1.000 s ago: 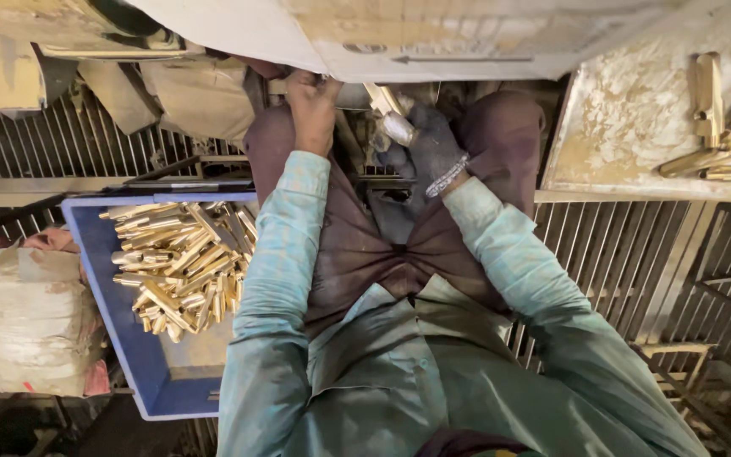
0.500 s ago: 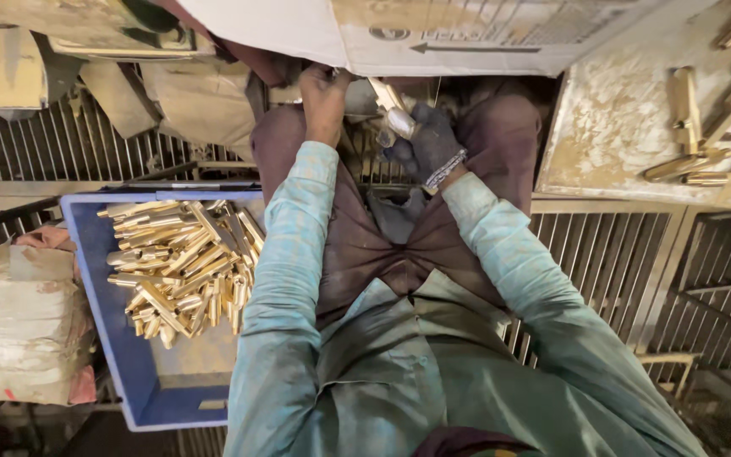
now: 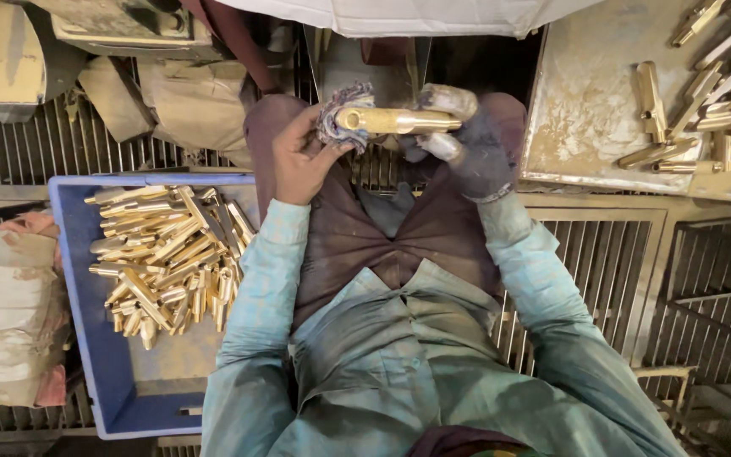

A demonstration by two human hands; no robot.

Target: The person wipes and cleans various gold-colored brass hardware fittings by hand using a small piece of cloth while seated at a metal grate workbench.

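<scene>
You are holding a brass handle-shaped piece (image 3: 399, 120) crosswise at the upper middle of the frame, above your knees; your left hand (image 3: 302, 161) is pinching a frayed, multicoloured rag (image 3: 344, 114) against the piece's left end, so that grip is closing on the cloth and the metal under it; your right hand (image 3: 475, 144), wearing a dark, soiled glove, is wrapping its fingers around the right end, a firm hold on the brass. Judging by the cloth on the metal, you are in the wiping or polishing step, working one piece at a time; the next move is likely calling for you to be drawing the rag along the length while the gloved hand is steadying or turning the piece, taking care it is not slipping through the glove. At the left of the frame a blue crate (image 3: 86, 355) is holding a heap of similar brass pieces (image 3: 167, 254), just beside your left sleeve; at the upper right a worn metal table (image 3: 585, 110) is carrying more brass parts (image 3: 704, 110), well apart from the crate; I cannot tell which pile is finished.
</scene>
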